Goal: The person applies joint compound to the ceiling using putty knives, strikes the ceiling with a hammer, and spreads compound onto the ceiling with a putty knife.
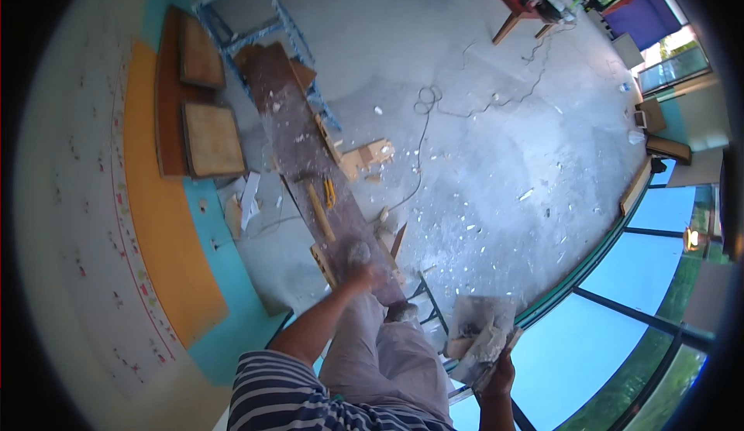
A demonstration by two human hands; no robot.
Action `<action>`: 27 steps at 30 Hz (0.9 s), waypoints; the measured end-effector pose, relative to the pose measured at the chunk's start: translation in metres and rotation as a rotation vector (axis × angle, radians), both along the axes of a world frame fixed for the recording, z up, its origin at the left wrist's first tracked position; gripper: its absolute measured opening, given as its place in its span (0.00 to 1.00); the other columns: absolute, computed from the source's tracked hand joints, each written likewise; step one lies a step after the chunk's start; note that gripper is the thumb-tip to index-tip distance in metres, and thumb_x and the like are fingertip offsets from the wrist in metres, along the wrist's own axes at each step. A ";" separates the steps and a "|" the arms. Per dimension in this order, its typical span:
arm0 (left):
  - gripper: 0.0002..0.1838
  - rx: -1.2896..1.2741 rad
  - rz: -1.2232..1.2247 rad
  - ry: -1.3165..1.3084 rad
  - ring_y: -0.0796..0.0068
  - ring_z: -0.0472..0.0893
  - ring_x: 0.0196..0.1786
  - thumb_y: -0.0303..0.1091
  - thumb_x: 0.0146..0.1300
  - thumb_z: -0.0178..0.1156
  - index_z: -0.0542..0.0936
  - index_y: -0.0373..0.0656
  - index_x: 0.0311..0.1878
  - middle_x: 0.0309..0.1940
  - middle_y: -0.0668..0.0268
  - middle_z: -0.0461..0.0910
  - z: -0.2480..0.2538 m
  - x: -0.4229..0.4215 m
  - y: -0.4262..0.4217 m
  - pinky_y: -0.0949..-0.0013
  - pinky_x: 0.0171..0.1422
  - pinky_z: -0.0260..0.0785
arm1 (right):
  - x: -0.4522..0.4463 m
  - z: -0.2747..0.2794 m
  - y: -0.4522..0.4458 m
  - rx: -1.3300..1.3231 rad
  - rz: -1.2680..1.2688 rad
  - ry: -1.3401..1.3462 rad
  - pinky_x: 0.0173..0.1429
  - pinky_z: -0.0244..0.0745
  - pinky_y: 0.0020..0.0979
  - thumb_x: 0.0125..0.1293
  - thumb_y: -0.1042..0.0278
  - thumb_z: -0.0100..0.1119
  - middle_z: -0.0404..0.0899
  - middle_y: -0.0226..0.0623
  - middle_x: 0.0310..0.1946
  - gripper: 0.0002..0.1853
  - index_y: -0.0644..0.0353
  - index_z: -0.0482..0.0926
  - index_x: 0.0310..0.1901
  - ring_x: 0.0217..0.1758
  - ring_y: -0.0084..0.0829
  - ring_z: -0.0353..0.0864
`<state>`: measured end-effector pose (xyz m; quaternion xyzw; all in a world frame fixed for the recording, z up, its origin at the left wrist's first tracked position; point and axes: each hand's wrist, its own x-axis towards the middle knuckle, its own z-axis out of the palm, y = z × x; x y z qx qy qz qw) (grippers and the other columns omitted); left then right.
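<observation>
My right hand [500, 375] is wrapped round the edge of a flat metal plate [474, 315] at the lower right. A lump of whitish putty [488, 343] lies smeared on the plate. My left hand [372, 274] hangs low in front of my trouser leg, above the plank. Its fingers are blurred, and I cannot see anything held in it. Beyond it on the dark brown plank [349, 212] lie a hammer [319, 210] with a wooden handle and a yellow-handled tool [330, 194]. My dusty shoes stand on this plank.
A paint-splashed blue ladder stand [248, 28] is at the plank's far end. Wooden panels [213, 140] lean on the left wall. A cable [422, 140] and debris lie on the grey floor below. Windows [620, 322] run along the right. A red table [508, 1] stands far off.
</observation>
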<state>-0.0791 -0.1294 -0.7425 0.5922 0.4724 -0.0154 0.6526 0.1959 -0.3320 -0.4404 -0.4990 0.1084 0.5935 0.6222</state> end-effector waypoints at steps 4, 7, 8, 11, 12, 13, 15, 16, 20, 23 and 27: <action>0.33 -0.002 -0.026 -0.375 0.62 0.81 0.49 0.51 0.56 0.70 0.75 0.43 0.60 0.48 0.56 0.80 0.207 0.069 -0.023 0.61 0.56 0.72 | 0.003 0.034 0.023 0.133 -0.026 -0.050 0.63 0.71 0.45 0.67 0.44 0.54 0.74 0.41 0.58 0.35 0.59 0.63 0.67 0.59 0.42 0.76; 0.32 0.191 -0.047 -0.475 0.61 0.82 0.43 0.54 0.55 0.69 0.78 0.40 0.57 0.46 0.54 0.82 0.290 0.099 -0.036 0.61 0.50 0.73 | 0.004 0.081 0.046 0.177 -0.021 -0.004 0.62 0.73 0.46 0.69 0.45 0.51 0.73 0.46 0.59 0.35 0.64 0.62 0.67 0.58 0.43 0.77; 0.30 0.262 -0.083 -0.401 0.60 0.83 0.42 0.54 0.56 0.68 0.79 0.39 0.53 0.44 0.53 0.82 0.314 0.107 -0.035 0.61 0.49 0.74 | 0.005 0.095 0.054 0.211 -0.013 0.039 0.61 0.74 0.46 0.69 0.45 0.51 0.73 0.46 0.59 0.34 0.64 0.62 0.67 0.58 0.43 0.78; 0.23 0.436 -0.122 -0.311 0.55 0.84 0.39 0.52 0.60 0.61 0.84 0.37 0.33 0.36 0.51 0.84 0.385 0.129 -0.021 0.62 0.47 0.74 | 0.007 0.137 0.069 0.336 0.005 0.032 0.61 0.75 0.45 0.71 0.48 0.48 0.73 0.47 0.59 0.32 0.64 0.62 0.67 0.58 0.43 0.78; 0.12 0.599 -0.076 -0.342 0.49 0.79 0.31 0.41 0.50 0.64 0.81 0.42 0.31 0.26 0.55 0.79 0.398 0.133 -0.018 0.52 0.33 0.69 | 0.009 0.150 0.074 0.354 0.005 0.030 0.61 0.75 0.44 0.72 0.49 0.48 0.73 0.46 0.59 0.31 0.64 0.62 0.67 0.57 0.42 0.78; 0.12 0.758 -0.210 -0.230 0.52 0.81 0.35 0.41 0.57 0.61 0.81 0.42 0.36 0.29 0.55 0.81 0.411 0.136 -0.011 0.55 0.38 0.71 | 0.010 0.161 0.077 0.370 0.004 0.028 0.61 0.75 0.44 0.72 0.49 0.48 0.73 0.46 0.59 0.30 0.64 0.62 0.67 0.57 0.42 0.78; 0.11 0.902 -0.119 -0.267 0.54 0.82 0.39 0.38 0.62 0.59 0.80 0.44 0.43 0.33 0.54 0.82 0.437 0.146 -0.004 0.56 0.41 0.73 | 0.011 0.182 0.083 0.395 0.004 0.013 0.61 0.75 0.44 0.73 0.49 0.46 0.74 0.46 0.58 0.30 0.64 0.62 0.67 0.57 0.42 0.78; 0.10 0.876 0.105 -0.417 0.55 0.81 0.40 0.35 0.61 0.59 0.79 0.44 0.45 0.33 0.54 0.81 0.449 0.151 -0.004 0.55 0.41 0.73 | 0.011 0.190 0.085 0.406 0.004 -0.001 0.62 0.74 0.45 0.73 0.48 0.45 0.74 0.46 0.58 0.30 0.63 0.63 0.67 0.58 0.43 0.78; 0.15 0.718 0.448 -0.441 0.55 0.79 0.40 0.27 0.58 0.61 0.77 0.42 0.49 0.41 0.49 0.78 0.453 0.142 0.044 0.55 0.47 0.72 | 0.019 0.233 0.090 0.451 -0.023 0.004 0.62 0.74 0.45 0.75 0.49 0.42 0.75 0.45 0.57 0.28 0.63 0.64 0.66 0.58 0.42 0.78; 0.19 1.091 0.558 -0.491 0.58 0.78 0.41 0.24 0.58 0.60 0.76 0.42 0.54 0.41 0.55 0.76 0.530 0.128 0.073 0.59 0.50 0.72 | 0.032 0.257 0.097 0.497 -0.125 -0.026 0.60 0.76 0.44 0.74 0.50 0.46 0.75 0.43 0.56 0.27 0.62 0.64 0.64 0.55 0.41 0.79; 0.24 1.029 0.347 -0.613 0.58 0.75 0.42 0.24 0.51 0.62 0.77 0.45 0.55 0.39 0.59 0.74 0.598 0.094 0.078 0.58 0.51 0.69 | 0.042 0.282 0.108 0.543 -0.223 -0.067 0.60 0.76 0.45 0.74 0.50 0.45 0.74 0.44 0.56 0.27 0.63 0.64 0.64 0.55 0.41 0.79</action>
